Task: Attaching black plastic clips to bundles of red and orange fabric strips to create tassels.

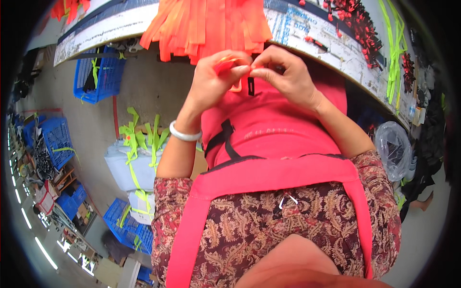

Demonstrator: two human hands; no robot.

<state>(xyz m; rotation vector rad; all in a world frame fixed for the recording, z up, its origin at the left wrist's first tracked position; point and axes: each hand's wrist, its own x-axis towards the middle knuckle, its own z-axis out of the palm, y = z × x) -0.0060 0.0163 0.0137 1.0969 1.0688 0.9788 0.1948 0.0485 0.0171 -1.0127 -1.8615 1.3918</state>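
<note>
Both hands meet over my lap at the table's near edge. My left hand [218, 79] is closed round a folded orange strap [224, 66], part of which loops below the fingers. Thumb and forefinger of my right hand [285, 77] are pinched together, their tips touching the left fingertips. Just under the pinch hangs a small black pull-like piece [251, 86] with an oblong slot; which hand bears it is hard to tell. What lies between the fingertips is mostly hidden. Right ahead, a thick bunch of orange straps [206, 29] hangs over the table edge.
On the white table [108, 30], to the right, lies a heap of small black-and-red pieces [357, 29]. Neon-yellow strips [394, 53] drape beyond it. Blue crates [103, 79] and a pale wrapped bundle [122, 165] are at left; a clear plastic bag [393, 149] is at right.
</note>
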